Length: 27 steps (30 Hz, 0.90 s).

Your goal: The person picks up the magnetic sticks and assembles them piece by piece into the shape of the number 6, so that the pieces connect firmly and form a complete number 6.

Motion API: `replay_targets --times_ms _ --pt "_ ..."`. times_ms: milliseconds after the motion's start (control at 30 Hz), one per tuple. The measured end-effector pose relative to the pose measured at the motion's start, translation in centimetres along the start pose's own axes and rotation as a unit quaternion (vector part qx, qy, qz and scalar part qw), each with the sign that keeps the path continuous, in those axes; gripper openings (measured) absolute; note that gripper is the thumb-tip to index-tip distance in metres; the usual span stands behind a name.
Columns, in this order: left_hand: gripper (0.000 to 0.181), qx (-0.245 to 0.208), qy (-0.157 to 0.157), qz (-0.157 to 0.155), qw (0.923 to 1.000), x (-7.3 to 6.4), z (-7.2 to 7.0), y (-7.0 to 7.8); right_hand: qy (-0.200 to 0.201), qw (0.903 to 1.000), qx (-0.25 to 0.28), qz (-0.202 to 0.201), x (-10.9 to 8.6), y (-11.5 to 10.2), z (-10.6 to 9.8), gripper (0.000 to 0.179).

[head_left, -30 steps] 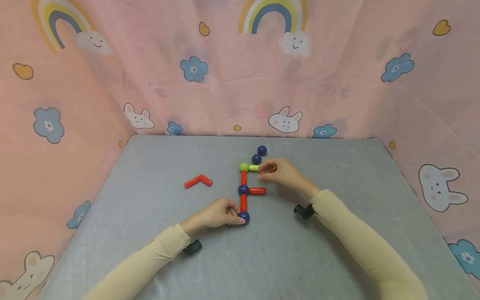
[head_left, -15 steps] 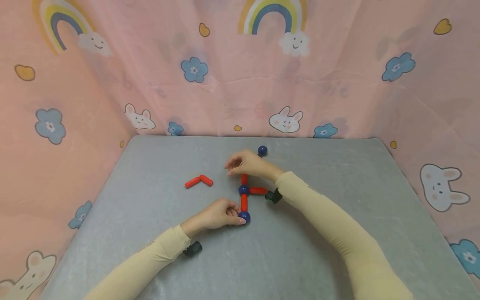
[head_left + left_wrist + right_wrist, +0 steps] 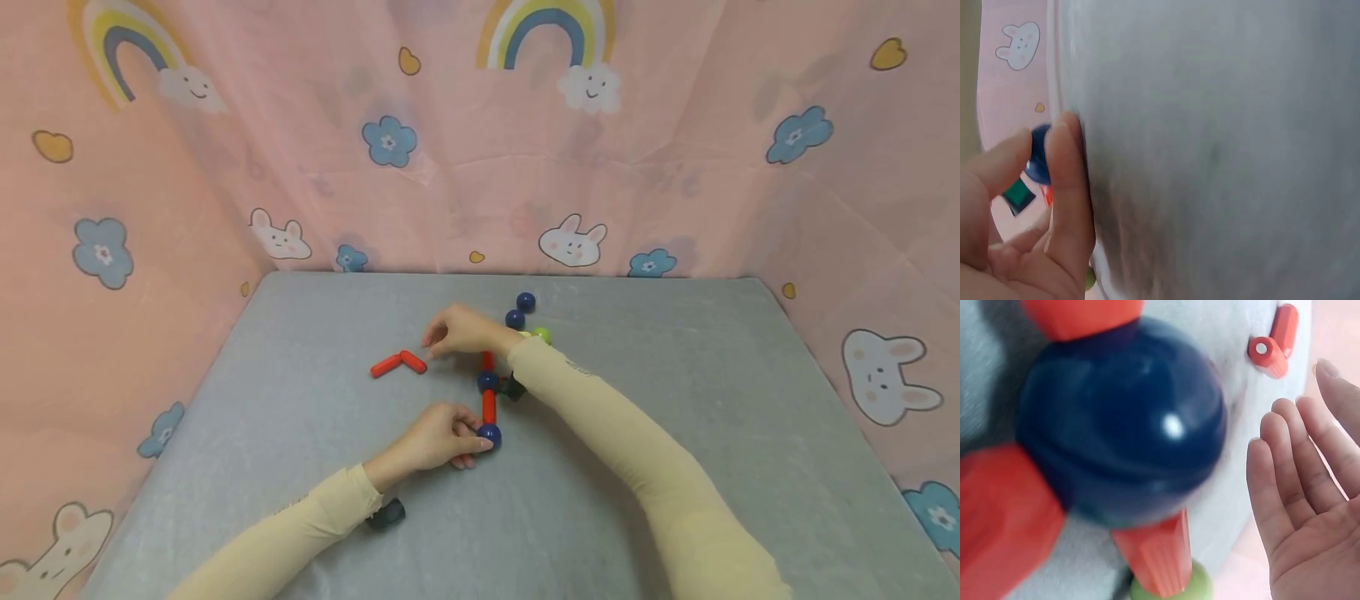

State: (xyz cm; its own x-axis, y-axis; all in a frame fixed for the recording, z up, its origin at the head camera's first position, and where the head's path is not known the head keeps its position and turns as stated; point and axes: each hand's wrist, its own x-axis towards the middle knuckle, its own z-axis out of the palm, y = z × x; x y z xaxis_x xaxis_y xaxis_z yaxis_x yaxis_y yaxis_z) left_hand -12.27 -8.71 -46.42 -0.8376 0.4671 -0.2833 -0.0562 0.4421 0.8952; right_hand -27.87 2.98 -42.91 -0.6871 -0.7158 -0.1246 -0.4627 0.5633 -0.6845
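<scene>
My left hand (image 3: 437,437) pinches a blue ball (image 3: 490,436) between thumb and finger; the left wrist view shows this blue ball (image 3: 1038,164) close up. From it a red magnetic rod (image 3: 489,407) runs to a middle blue ball (image 3: 487,382), where a further red rod (image 3: 488,361) continues away from me. My right hand (image 3: 463,328) is above the far part of this chain, holding nothing, its fingers extended in the right wrist view. Its fingertips are close to two loose red rods (image 3: 400,363). The right forearm hides part of the chain.
A green ball (image 3: 542,335) shows just past the right sleeve, at the end of a yellow-green rod. Two loose blue balls (image 3: 521,311) lie farther back on the grey table (image 3: 300,300). Pink patterned cloth (image 3: 435,192) rises behind the table.
My right hand has moved left from the yellow-green rod toward the loose red rods. A green ball now shows at that rod's right end. My left hand stays on the near blue ball.
</scene>
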Motion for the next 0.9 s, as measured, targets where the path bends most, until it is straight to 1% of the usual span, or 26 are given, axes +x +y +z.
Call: replay_targets --times_ms 133,233,300,400,500,700,900 --pt "0.036 -0.046 0.005 -0.016 0.9988 -0.3 0.4 0.0 -0.006 0.9999 0.003 0.010 0.3 -0.4 0.4 0.022" --pt "0.038 -0.087 0.007 -0.032 0.9957 -0.5 0.7 0.0 -0.009 0.9998 0.005 0.017 0.6 -0.5 0.8 0.019" --pt "0.038 -0.110 0.008 -0.039 0.9932 -0.6 0.8 -0.1 -0.010 0.9998 -0.003 0.020 0.7 -0.5 1.1 0.017" --pt "0.039 -0.131 0.009 -0.045 0.9903 -0.6 0.9 -0.2 -0.010 0.9996 -0.017 0.019 1.0 -0.5 1.5 0.018" --pt "0.039 -0.140 0.005 -0.046 0.9890 -0.6 0.8 -0.3 -0.011 0.9994 -0.026 0.020 1.1 -0.6 1.8 0.020" --pt "0.039 -0.138 -0.005 -0.041 0.9897 -0.5 0.7 -0.4 -0.010 0.9988 -0.041 0.024 1.0 -0.8 1.9 0.020" --pt "0.038 -0.140 -0.009 -0.045 0.9891 -0.6 0.6 -0.4 -0.005 0.9987 -0.048 0.014 1.1 -0.8 2.1 0.019"
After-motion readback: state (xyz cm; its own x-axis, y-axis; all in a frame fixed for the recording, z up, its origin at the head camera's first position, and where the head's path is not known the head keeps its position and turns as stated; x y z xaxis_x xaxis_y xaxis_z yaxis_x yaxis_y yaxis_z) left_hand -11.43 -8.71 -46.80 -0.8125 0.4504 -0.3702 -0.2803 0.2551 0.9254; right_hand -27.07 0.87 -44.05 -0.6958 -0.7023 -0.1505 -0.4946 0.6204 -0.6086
